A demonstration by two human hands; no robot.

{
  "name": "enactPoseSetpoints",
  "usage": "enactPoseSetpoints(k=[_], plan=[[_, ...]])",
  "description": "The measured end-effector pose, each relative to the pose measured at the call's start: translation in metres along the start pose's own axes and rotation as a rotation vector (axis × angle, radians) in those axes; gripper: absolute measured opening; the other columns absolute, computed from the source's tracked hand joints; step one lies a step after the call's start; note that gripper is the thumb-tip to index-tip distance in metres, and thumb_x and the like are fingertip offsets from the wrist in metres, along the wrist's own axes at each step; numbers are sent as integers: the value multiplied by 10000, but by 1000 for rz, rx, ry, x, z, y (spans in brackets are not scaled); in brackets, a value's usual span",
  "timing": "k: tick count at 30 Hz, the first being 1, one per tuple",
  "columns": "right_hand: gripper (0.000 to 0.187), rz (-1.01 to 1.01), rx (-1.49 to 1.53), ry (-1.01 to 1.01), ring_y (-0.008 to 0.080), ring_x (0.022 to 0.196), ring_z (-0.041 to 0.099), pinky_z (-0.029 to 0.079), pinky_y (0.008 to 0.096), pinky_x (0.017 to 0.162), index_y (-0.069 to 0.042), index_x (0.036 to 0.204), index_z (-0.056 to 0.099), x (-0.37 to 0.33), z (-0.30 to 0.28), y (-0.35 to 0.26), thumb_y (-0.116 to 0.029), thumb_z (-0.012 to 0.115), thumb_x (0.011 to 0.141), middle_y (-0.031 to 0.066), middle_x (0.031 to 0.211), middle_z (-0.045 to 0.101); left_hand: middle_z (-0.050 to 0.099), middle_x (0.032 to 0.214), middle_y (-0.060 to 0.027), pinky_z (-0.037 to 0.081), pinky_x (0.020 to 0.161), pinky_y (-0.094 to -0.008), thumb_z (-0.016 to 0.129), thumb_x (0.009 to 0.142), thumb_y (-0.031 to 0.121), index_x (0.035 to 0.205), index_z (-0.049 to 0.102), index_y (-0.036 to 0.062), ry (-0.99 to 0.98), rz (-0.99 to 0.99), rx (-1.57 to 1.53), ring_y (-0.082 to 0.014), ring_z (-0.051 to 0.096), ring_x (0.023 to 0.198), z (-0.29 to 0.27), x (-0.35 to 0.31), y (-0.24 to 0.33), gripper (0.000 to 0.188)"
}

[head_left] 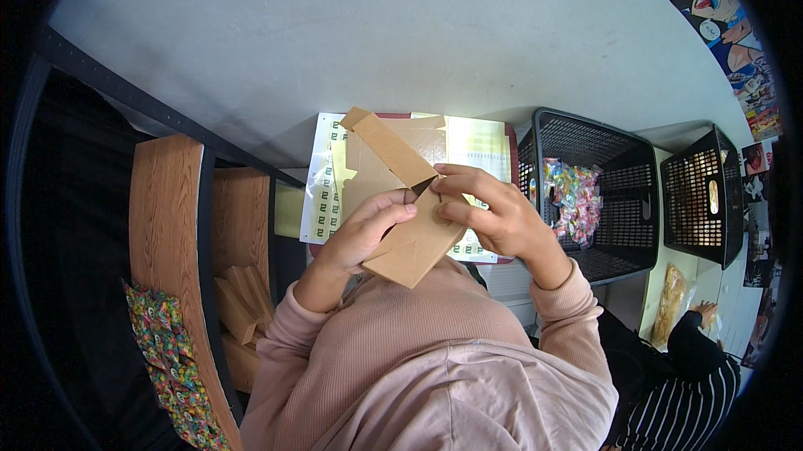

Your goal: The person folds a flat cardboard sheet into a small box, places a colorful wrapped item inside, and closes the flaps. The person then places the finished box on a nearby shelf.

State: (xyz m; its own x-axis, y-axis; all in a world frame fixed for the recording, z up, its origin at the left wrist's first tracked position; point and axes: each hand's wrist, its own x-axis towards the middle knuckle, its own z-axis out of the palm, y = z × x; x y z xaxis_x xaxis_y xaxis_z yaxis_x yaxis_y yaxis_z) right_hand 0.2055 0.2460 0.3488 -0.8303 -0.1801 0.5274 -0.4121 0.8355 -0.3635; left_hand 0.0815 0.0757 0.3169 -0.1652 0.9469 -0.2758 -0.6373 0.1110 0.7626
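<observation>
Cardboard box (pixel 422 246) — fingers (pixel 468 181) on it

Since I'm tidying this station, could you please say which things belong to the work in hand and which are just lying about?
In use:
- cardboard box, held by left hand and right hand

Apparently lying about:
- larger black basket with small wrapped items
- smaller black basket
- colourful packets, far left

Two hands (pixel 508 215), one cardboard box (pixel 418 252) between them. Two black crates (pixel 626 175), two wood-grain shelves (pixel 166 200), one clear bag (pixel 672 304), one co-worker (pixel 682 405). Colourful packets (pixel 577 204): two heaps, way too many to count tbh. Several brown cartons (pixel 237 309), too overlapped for an exact number.
</observation>
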Motion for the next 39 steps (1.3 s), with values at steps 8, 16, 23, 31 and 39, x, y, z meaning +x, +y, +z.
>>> enactPoseSetpoints(k=[8, 16, 23, 31, 39], plan=[[147, -28, 11, -61, 281, 1041, 508, 538, 333, 652, -117, 883, 545, 2, 0, 0, -229, 571, 792, 96, 998, 507, 573, 901, -37, 441, 712, -204, 463, 882, 175, 1020, 529, -13, 39, -9, 17, -69, 550, 811, 2, -2, 0, 243], [157, -25, 25, -61, 273, 1022, 510, 528, 339, 643, -118, 872, 570, 4, 4, 1, -262, 558, 809, 96, 977, 500, 564, 879, -23, 429, 689, -196, 472, 880, 182, 989, 532, 1, 96, -4, 66, -60, 534, 786, 1, -3, -1, 220], [153, -8, 44, -77, 270, 1021, 511, 529, 336, 649, -114, 878, 574, 4, 6, 1, -250, 557, 810, 93, 977, 503, 561, 874, -20, 429, 690, -200, 474, 877, 182, 984, 532, 3, 135, 4, 91, -59, 532, 783, 4, -5, 1, 217], [98, 112, 366, -16, 314, 1020, 534, 475, 385, 795, -45, 821, 605, 3, 7, 5, -120, 617, 759, 116, 1014, 549, 546, 861, -14, 420, 672, -195, 477, 874, 204, 965, 512, 12, 28, -35, 13, -54, 518, 758, -3, 0, 3, 215], [147, 200, 531, -29, 309, 958, 591, 483, 385, 807, -22, 737, 657, 11, -3, 10, -90, 734, 631, 127, 939, 616, 523, 827, -4, 408, 642, -187, 485, 890, 168, 899, 501, 32, 14, 4, -2, -44, 493, 719, -3, -3, -2, 138]])
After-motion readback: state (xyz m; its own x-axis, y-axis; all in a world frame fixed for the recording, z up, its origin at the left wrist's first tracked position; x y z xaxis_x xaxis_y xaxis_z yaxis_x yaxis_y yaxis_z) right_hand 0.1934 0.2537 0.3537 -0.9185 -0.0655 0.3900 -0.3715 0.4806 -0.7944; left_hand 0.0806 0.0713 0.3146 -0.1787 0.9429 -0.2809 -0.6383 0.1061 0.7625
